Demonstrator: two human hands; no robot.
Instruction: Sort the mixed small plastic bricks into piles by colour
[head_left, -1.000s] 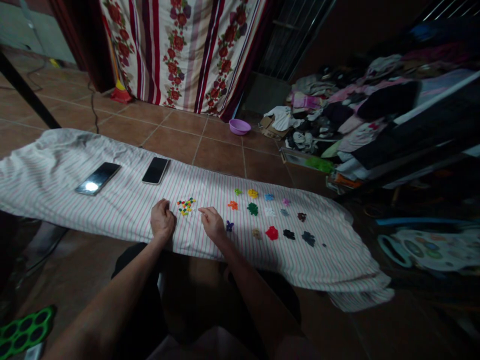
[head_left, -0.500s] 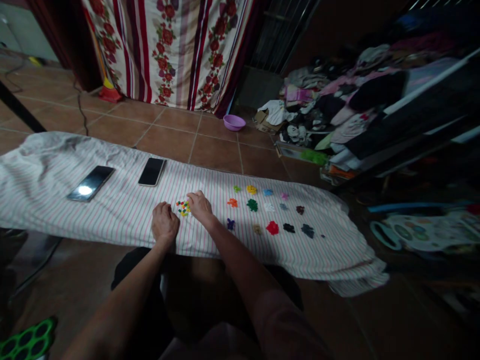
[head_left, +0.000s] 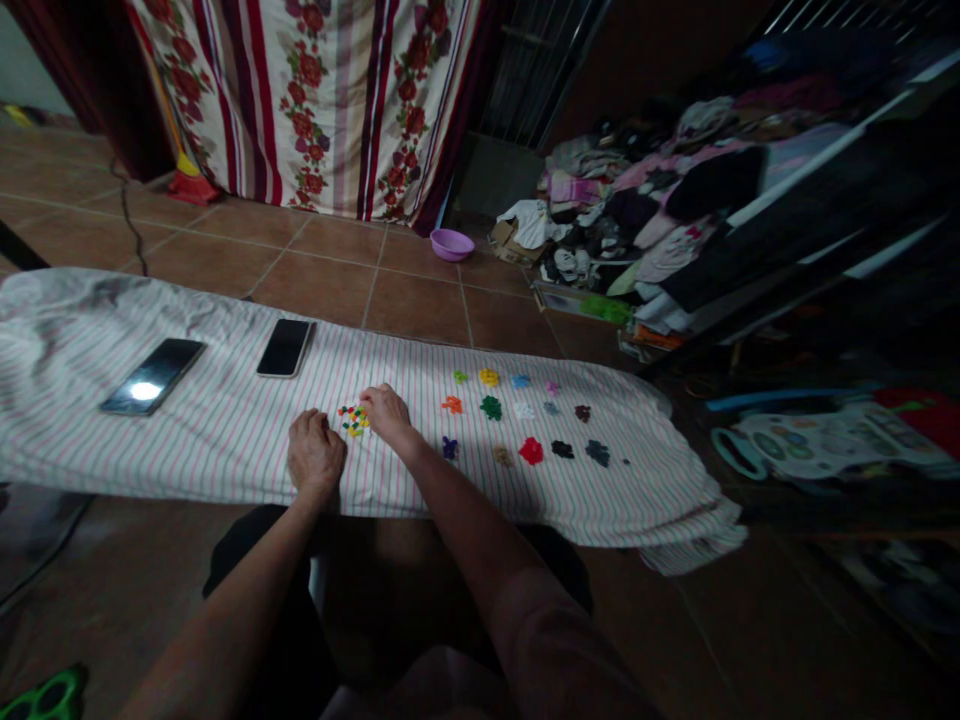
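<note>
A small mixed pile of tiny red, yellow, green and white pieces [head_left: 352,422] lies on the striped cloth between my hands; they are too small to name exactly. My left hand [head_left: 315,452] rests palm down on the cloth just left of the pile, fingers loosely bent and slightly apart, with nothing seen in it. At the pile's right edge, my right hand [head_left: 387,412] has its thumb and fingertips drawn together. Whatever it pinches is hidden. To its right are sorted single-colour heaps, among them orange [head_left: 451,404], dark green [head_left: 491,407], purple [head_left: 450,447] and red [head_left: 531,451].
Two phones, one dark [head_left: 285,348] and one reflecting a light [head_left: 154,377], lie at the left of the cloth-covered bench [head_left: 225,440]. Beyond are a purple basin [head_left: 452,245], a floral curtain [head_left: 337,110] and a heap of clothes [head_left: 637,190].
The whole scene has shifted a little left in view as my head turned. Both hands stay beside the mixed pile, my right hand still pinching at its edge.
</note>
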